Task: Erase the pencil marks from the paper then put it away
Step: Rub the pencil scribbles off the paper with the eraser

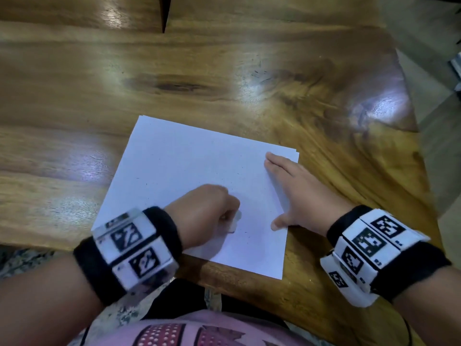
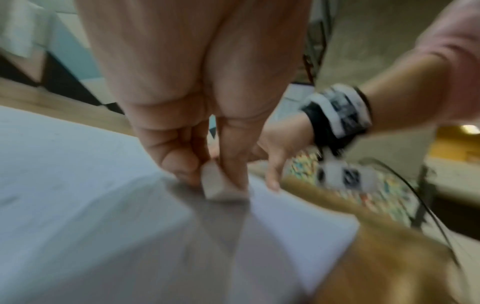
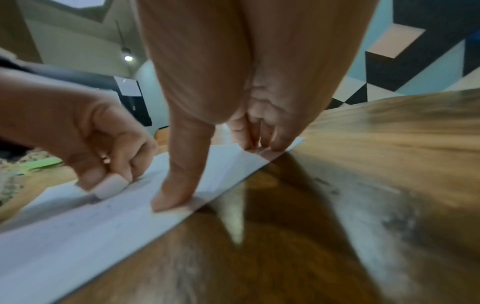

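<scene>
the left hand point(image 1: 207, 213) is closed into a loose fist near the lower middle of the paper point(image 1: 179, 166), its fingers point(image 2: 179, 162) curled tight round a small pale eraser point(image 2: 215, 185). the eraser is pinched between the thumb and the bent fingers, and its lower end is pressed onto the sheet directly under them, with a grey shadow spreading toward the camera in the left wrist view. from the right wrist view the same eraser point(image 3: 110, 186) pokes out below the knuckles and touches the paper, with a faint grey smudge just beside it that may be pencil, though blur makes that hard to call.

the right hand point(image 1: 296, 193) lies flat and spread on the right edge of the sheet, fingers point(image 3: 259, 139) straight and pressed down near the far right corner, thumb point(image 3: 179, 185) stretched out and pressing the paper close to its near right edge. it holds nothing, only pins the sheet.

the paper is white, lies flat on the wooden desk point(image 1: 224, 71), turned at a slight angle, and spans the gap between both hands. tiny dark specks dot its surface beyond the left fingers. both wrists carry black bands with patterned white blocks.
</scene>
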A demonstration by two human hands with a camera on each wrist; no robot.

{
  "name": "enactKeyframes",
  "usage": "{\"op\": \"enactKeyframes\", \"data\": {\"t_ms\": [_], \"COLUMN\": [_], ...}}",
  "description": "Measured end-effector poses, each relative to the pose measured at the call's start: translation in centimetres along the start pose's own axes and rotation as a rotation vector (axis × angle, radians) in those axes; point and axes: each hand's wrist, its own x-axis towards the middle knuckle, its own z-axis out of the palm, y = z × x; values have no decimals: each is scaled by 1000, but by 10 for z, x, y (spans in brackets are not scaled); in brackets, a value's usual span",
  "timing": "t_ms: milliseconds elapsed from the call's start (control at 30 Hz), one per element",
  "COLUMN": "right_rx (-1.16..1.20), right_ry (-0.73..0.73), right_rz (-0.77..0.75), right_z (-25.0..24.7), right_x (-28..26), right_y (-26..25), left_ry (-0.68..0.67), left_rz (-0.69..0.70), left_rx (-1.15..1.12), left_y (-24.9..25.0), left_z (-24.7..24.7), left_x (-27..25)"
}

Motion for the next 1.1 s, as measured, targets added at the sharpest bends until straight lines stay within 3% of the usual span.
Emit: {"op": "enactKeyframes", "data": {"t_ms": [133, 233, 400, 533, 600, 700, 800, 967, 1033, 1100], "right_rx": [-40, -47, -24, -16, -28, -38, -41, -42, -46, -55], "right_ry": [-6, 11, -2, -12, -22, -24, -26, -25, -28, -33], "right_rz": [-9, -4, -3, -4, -11, -9, -1, -8, -7, -6], "right_z": [2, 3, 6, 5, 5, 6, 5, 5, 5, 5], "right_x": [0, -2, -2, -4, -4, -3, -2, -4, -3, -3], "right_y": [-2, -5, -1, -1, -2, -1, -2, -2, -2, -4], "left_ry": [148, 129, -6, -119, -84, 79, 47, -116, -73, 55], "left_rz": [-28, -31, -11, 113, 120, 104, 77, 138, 136, 121], "left_rx": [16, -32, -18, 17, 2, 18, 59, 9, 7, 28], "left_y": [18, 32, 33, 22, 16, 19, 20, 6, 3, 0], "left_z": [-22, -19, 7, 22, 17, -4, -9, 16, 8, -4], "left_x": [49, 68, 28, -7, -2, 33, 43, -20, -10, 9]}}
